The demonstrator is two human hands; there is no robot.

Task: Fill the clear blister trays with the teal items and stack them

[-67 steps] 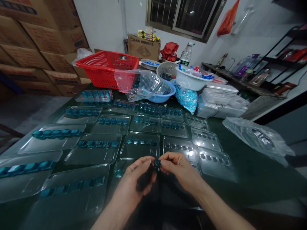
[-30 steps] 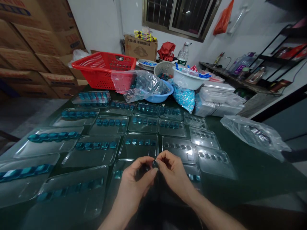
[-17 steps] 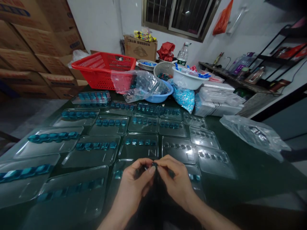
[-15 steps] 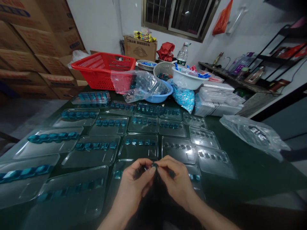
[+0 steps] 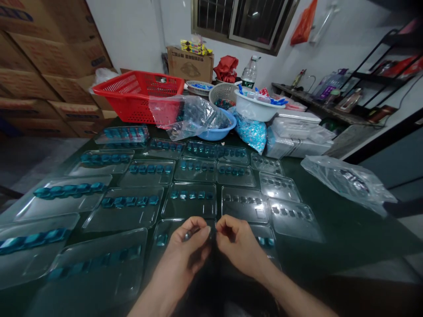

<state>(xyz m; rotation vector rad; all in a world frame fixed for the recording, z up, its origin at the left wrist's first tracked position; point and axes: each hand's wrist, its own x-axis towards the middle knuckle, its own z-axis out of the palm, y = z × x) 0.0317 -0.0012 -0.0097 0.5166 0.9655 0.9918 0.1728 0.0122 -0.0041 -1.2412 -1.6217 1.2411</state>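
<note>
My left hand (image 5: 187,248) is closed low in the middle of the view, its fingers curled around a small dark shiny piece (image 5: 191,234) whose kind I cannot make out. Just right of it, my right hand (image 5: 241,246) is pinched, thumb against fingers; whatever it grips is hidden. A narrow gap separates the fingertips. Under and beside both hands lie clear plastic trays (image 5: 190,209). Several hold a row of teal faceted pieces (image 5: 130,201) in their hollows, while a tray at the right (image 5: 312,231) shows colourless hollows.
Behind the trays stand a red basket (image 5: 114,89), a blue basin (image 5: 216,133) with clear plastic over it and a white basin (image 5: 254,110). A plastic bag (image 5: 350,176) lies at the right. Cardboard boxes (image 5: 29,83) are stacked at the left.
The fingertips of my two hands have drawn slightly apart; half a second ago they met around a small dark piece. The camera view has shifted slightly.
</note>
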